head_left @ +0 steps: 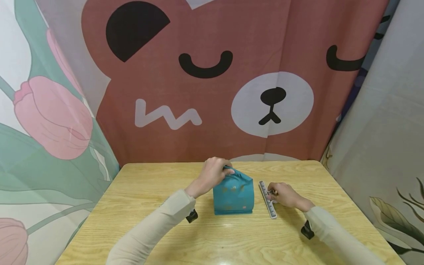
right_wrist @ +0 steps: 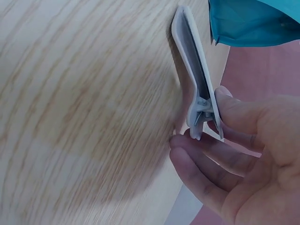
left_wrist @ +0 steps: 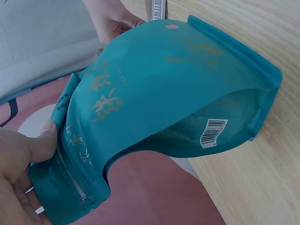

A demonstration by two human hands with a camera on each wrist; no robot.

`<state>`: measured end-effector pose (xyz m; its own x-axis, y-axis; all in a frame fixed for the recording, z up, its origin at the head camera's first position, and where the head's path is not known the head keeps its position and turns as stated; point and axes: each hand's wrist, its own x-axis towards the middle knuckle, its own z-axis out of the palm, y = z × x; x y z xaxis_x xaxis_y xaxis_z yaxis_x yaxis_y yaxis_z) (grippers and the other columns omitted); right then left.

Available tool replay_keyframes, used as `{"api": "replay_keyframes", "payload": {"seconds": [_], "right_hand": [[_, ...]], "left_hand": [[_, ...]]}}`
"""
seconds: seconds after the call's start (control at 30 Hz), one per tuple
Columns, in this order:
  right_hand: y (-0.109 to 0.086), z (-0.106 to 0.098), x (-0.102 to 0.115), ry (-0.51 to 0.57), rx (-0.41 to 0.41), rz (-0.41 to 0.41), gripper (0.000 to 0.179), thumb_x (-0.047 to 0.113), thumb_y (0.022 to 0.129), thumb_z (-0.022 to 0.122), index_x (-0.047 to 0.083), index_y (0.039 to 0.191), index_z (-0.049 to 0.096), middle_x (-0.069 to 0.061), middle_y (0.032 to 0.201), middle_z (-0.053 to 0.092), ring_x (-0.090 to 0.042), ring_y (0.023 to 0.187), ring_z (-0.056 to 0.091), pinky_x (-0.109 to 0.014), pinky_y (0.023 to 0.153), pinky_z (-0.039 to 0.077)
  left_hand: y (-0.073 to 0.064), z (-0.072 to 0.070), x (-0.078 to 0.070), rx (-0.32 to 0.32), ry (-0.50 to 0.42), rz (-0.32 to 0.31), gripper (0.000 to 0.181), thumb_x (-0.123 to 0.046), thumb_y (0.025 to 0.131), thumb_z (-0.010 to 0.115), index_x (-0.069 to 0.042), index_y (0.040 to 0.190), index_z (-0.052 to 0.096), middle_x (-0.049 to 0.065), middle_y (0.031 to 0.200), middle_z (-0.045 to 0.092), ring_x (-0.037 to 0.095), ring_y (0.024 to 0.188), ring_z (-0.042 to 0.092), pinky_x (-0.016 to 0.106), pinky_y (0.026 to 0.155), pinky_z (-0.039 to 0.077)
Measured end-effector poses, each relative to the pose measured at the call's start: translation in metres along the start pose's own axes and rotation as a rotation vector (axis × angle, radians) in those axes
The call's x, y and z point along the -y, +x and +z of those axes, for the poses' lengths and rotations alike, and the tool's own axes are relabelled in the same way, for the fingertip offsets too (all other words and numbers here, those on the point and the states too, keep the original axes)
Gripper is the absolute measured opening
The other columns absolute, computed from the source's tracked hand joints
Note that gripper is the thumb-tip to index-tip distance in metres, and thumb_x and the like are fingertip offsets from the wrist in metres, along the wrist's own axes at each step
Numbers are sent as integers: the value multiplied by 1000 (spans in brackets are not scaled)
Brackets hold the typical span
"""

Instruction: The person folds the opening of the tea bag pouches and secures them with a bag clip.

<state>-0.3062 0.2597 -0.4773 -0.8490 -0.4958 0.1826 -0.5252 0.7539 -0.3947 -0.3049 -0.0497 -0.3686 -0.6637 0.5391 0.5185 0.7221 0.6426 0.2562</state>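
Observation:
A teal pouch bag [head_left: 233,200] with gold lettering stands upright on the wooden table, its top folded over. My left hand [head_left: 212,173] grips that folded top between thumb and fingers. In the left wrist view the bag [left_wrist: 140,93] shows a zip line near its top and a barcode on its side. To the right of the bag, apart from it, is a long clip [head_left: 265,197] with ruler-like markings. My right hand [head_left: 285,195] pinches the clip by its handle end. The right wrist view shows the clip's long jaws and spring from the side, with the right-hand thumb [right_wrist: 239,112] against it.
The light wooden table [head_left: 149,195] ends at a brown bear-print curtain [head_left: 165,84] behind. Printed curtains also hang at the left and right sides. A small black device [head_left: 307,230] sits at the right wrist.

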Motion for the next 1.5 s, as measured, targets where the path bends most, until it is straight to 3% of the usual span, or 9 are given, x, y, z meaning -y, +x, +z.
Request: {"api": "replay_keyframes", "payload": {"seconds": [0.33, 0.67, 0.93, 1.1, 1.3, 1.5], "right_hand": [[-1, -1, 2, 16, -33, 34, 19, 13, 87, 77, 3, 101, 68, -2, 91, 66, -17, 81, 60, -41, 68, 49], [1, -1, 5, 29, -53, 40, 21, 9, 86, 77, -2, 103, 70, -6, 92, 66, -15, 75, 60, -34, 63, 50], [0, -2, 7, 12, -53, 34, 20, 11, 86, 78, 0, 101, 70, -4, 90, 66, -10, 71, 58, -37, 64, 50], [1, -5, 7, 50, -48, 31, 20, 10, 87, 77, 0, 102, 69, -6, 91, 66, -6, 63, 56, -32, 60, 49], [2, -7, 8, 143, -45, 28, 19, 6, 89, 74, -3, 103, 67, -12, 94, 66, -15, 60, 63, -25, 53, 49], [3, -7, 6, 131, -58, 11, 18, 7, 89, 74, 0, 105, 68, -10, 96, 67, -11, 66, 63, -25, 56, 50]], "left_hand": [[-1, 0, 0, -1, -1, 7, 16, -23, 90, 73, -10, 95, 79, 1, 86, 74, 7, 66, 63, 18, 61, 48], [-1, -1, 0, 2, -8, 7, 17, -24, 90, 73, -9, 95, 79, 1, 85, 73, 5, 64, 61, 18, 61, 47], [-3, 0, 0, -5, 11, 4, 16, -24, 90, 74, -10, 94, 79, 1, 82, 73, 4, 61, 58, 18, 58, 46], [-3, -1, 1, -13, 12, 11, 16, -25, 90, 74, -10, 94, 79, 1, 82, 73, 4, 60, 58, 18, 58, 46], [-1, -3, -2, -18, -1, 38, 16, -23, 90, 73, -10, 95, 79, 0, 84, 74, 6, 66, 63, 18, 63, 49], [2, -3, -4, -26, 21, 57, 14, -23, 90, 73, -10, 93, 80, 0, 82, 73, 9, 67, 64, 20, 64, 50]]}}
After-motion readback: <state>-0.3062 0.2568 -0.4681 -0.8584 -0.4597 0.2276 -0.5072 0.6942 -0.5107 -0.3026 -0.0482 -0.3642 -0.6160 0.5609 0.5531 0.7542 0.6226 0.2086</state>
